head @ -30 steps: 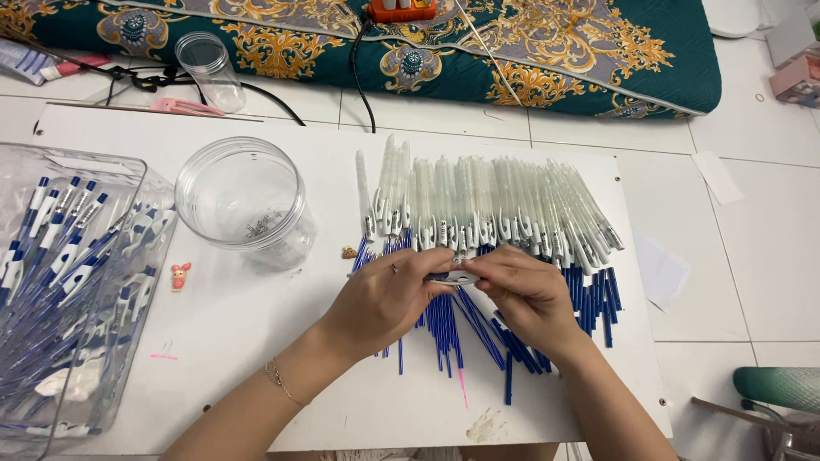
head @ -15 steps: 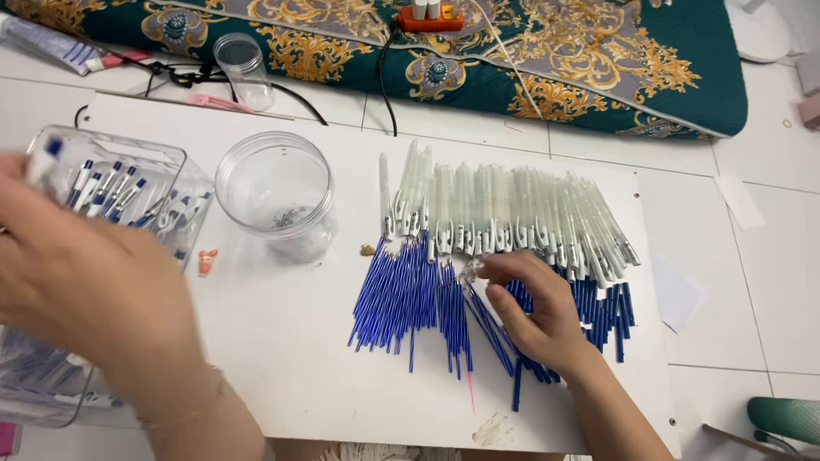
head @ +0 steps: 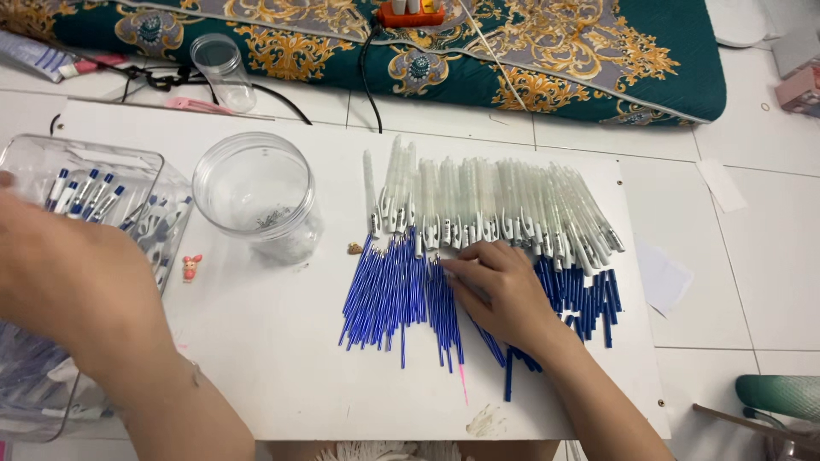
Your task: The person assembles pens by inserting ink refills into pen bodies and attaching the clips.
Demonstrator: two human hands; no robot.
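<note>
Right hand [head: 504,294] lies palm-down on the blue refills [head: 393,294] spread across the white table [head: 273,358], fingers loosely apart and touching them, gripping nothing visible. Clear pen barrels [head: 495,205] lie in a row just above the refills. Left hand [head: 73,286] is over the clear plastic box [head: 120,171] of assembled pens; blur hides its grip. Round clear jar [head: 254,192] stands between box and barrels.
</note>
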